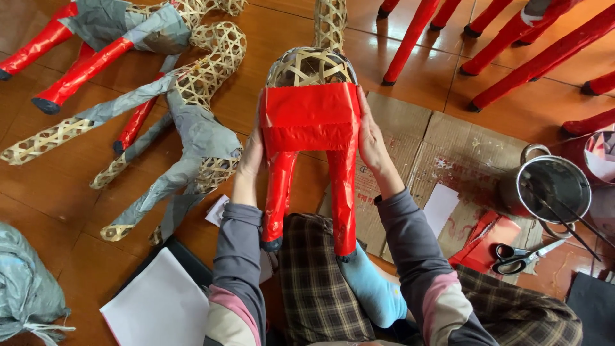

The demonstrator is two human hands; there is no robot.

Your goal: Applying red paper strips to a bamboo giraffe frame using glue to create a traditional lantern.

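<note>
Bamboo animal frame (312, 122) stands on its two red-wrapped legs across the person's lap, steadied so the red paper band lies flat. Left hand (251, 160) and right hand (373, 144) flank it, fingers pressed together flat against the paper. Right of the frame: one metal pot (552, 189), one scissors (520, 257).
</note>
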